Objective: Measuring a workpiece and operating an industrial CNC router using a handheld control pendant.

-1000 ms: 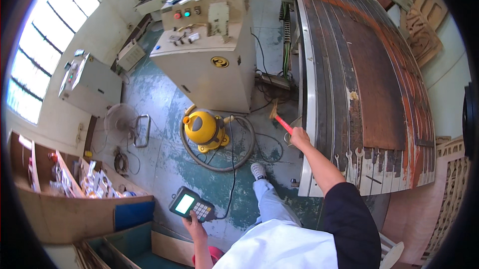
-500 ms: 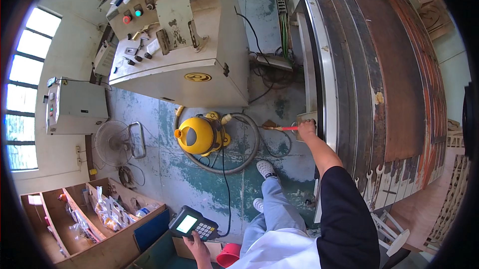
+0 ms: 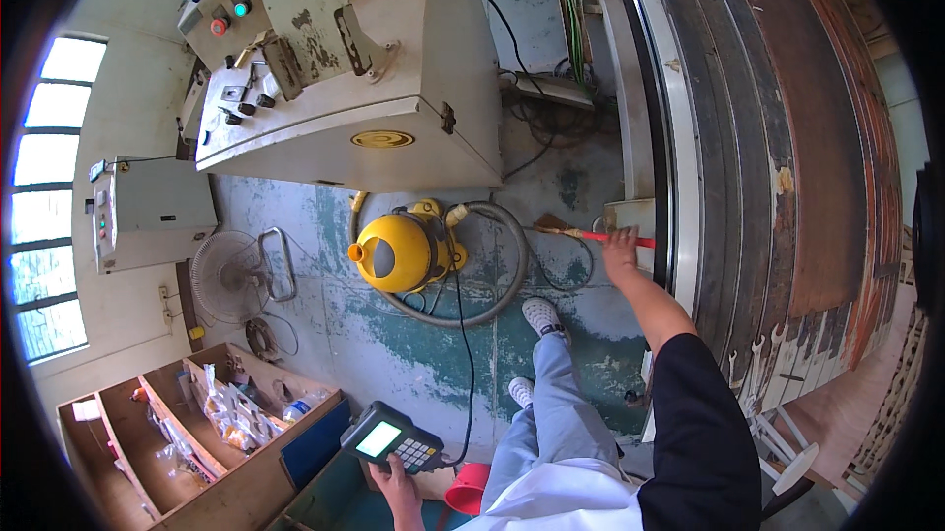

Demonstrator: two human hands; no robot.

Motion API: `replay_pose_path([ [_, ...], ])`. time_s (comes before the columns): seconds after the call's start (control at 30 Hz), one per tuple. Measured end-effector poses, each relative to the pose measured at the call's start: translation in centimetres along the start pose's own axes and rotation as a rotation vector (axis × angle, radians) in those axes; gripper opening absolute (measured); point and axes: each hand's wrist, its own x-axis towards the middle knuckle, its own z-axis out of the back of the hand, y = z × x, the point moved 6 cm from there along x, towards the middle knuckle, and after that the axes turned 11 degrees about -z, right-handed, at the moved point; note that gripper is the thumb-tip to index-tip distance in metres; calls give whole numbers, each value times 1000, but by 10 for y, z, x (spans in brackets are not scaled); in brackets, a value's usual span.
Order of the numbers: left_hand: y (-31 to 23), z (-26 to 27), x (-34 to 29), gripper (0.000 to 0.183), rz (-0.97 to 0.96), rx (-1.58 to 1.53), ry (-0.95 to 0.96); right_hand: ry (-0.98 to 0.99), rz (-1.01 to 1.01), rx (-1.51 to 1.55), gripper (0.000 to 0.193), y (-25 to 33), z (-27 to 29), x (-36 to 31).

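One brush [image 3: 591, 235] is grasped in the right hand [image 3: 620, 251], jutting left of its fingers; one controller [image 3: 404, 438] sits in the grip of the left hand [image 3: 396, 480], whose thumb, near the keys [image 3: 417, 451], could press one by mistake. One cable [image 3: 471, 364], rising beyond those fingers near two shoes [image 3: 542, 316], could snag a step. Farther from them: one vacuum [image 3: 396, 253], one fan [image 3: 224, 275].

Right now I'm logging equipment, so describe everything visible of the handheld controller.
The handheld controller is a dark, plastic-looking oblong with a lit, pale screen at left and light keys at right. It slants, right end lower in the picture, left of the person's legs. The left hand grips its lower edge; a black cable runs from its right end. Its underside is hidden.
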Motion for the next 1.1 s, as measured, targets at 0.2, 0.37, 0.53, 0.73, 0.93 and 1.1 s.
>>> replay_pose_path([
  [0.2,-21,-48,16,40,-43,-64,116,370,776,1072,51,98,152,-127],
  [0.37,-76,-101,16,38,-210,-113,307,975,1075,1811,63,64,333,-291],
  [0.53,-119,-113,-1,37,-351,-165,385,223,698,1855,58,21,375,-334],
  [0.73,-163,-118,2,46,-497,-24,533,-206,640,1745,55,-13,424,-339],
  [0.93,-258,-168,73,54,-880,214,543,-323,627,1809,54,-33,507,-261],
  [1.1,-329,-253,176,51,-960,126,533,-661,558,1662,44,-65,592,-155],
])
